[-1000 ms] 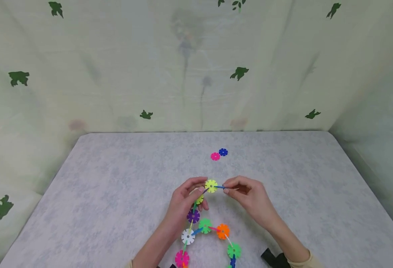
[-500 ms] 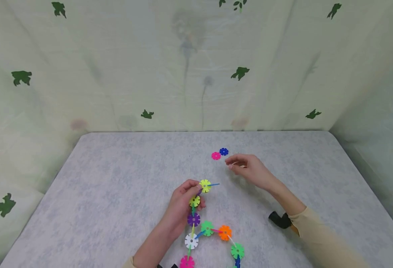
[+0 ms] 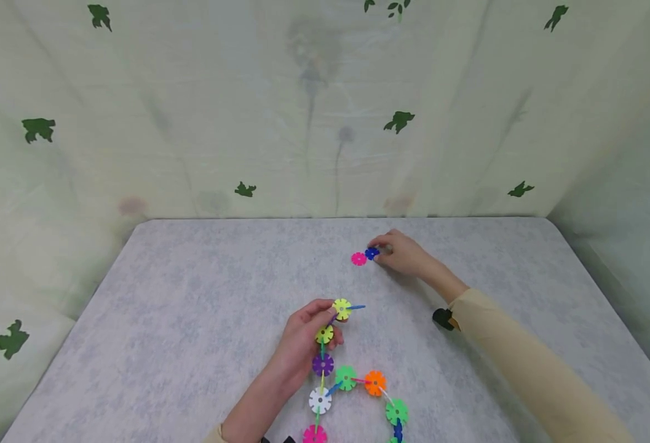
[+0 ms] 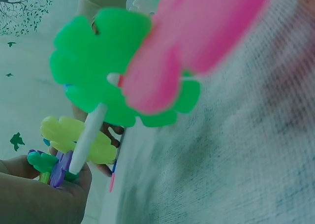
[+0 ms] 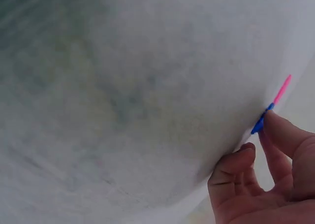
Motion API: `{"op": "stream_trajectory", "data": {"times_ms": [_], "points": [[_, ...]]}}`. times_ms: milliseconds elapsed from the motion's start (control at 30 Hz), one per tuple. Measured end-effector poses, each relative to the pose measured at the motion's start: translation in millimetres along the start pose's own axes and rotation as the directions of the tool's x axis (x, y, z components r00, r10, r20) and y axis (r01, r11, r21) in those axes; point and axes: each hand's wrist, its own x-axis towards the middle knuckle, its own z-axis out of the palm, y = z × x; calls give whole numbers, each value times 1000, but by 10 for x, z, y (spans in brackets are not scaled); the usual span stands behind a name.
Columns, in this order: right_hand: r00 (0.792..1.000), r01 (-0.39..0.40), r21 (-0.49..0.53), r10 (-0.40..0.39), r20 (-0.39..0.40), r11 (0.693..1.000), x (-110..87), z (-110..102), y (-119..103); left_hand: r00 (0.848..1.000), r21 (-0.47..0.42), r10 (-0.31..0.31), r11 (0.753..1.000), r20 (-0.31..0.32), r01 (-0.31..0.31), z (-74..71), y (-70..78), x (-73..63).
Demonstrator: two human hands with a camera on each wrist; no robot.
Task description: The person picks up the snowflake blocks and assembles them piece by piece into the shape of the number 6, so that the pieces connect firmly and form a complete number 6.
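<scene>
My left hand (image 3: 297, 344) pinches a linked chain of notched plastic flower discs near its upper end. At that end a yellow disc (image 3: 342, 309) has a blue disc slotted edge-on into its right side. Below the hand the chain runs through purple (image 3: 323, 364) and white (image 3: 320, 400) discs, with a branch of green and orange (image 3: 375, 383) discs curving right. Toward the back of the table, my right hand (image 3: 408, 254) pinches a blue flower disc (image 3: 371, 253) between thumb and fingers, close at the tabletop. Touching its left edge in the head view lies a pink disc (image 3: 359, 259).
A grey mottled cloth covers the table (image 3: 203, 295). Behind it hangs a pale curtain (image 3: 192, 123) with green bird shapes. A black wrist device (image 3: 443, 318) sits under the right sleeve. Chain discs, among them a large green one (image 4: 98, 47), fill the left wrist view.
My right hand has let go of the blue disc at the chain's end and moved away to the back, onto the loose blue disc. The left hand has kept its hold, shifting slightly.
</scene>
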Motion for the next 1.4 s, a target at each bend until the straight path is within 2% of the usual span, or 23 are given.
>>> {"op": "stream_trajectory", "data": {"times_ms": [167, 300, 433, 633, 733, 867, 1133, 1267, 1400], "points": [[1000, -4, 47, 5, -29, 999, -17, 10, -23, 1000, 13, -5, 1000, 2, 5, -9, 15, 6], [998, -42, 102, 46, -38, 994, -133, -2, -78, 1000, 24, -7, 1000, -2, 7, -18, 23, 10], [996, -49, 157, 59, -62, 986, -362, 2, -149, 1000, 21, -7, 1000, -3, 7, -20, 26, 12], [989, 39, 307, 7, -149, 951, -783, 36, -245, 1000, 4, -9, 1000, -11, 9, -16, 34, 16], [982, 62, 353, 6, -188, 934, -962, 74, -296, 1000, 0, -11, 1000, -25, 11, -12, 41, 7], [974, 72, 439, 32, -224, 896, -1158, 153, -376, 999, 10, -7, 1000, -52, 8, 10, 49, -5], [963, 105, 620, 76, -259, 778, -1399, 313, -605, 993, 37, 10, 999, -116, -5, 82, 77, -31], [966, 107, 664, 81, -245, 740, -1429, 363, -699, 992, 37, 5, 999, -127, 0, 93, 80, -48], [967, 88, 677, 100, -234, 731, -1439, 406, -770, 992, 33, 8, 999, -128, -4, 96, 75, -51]]}}
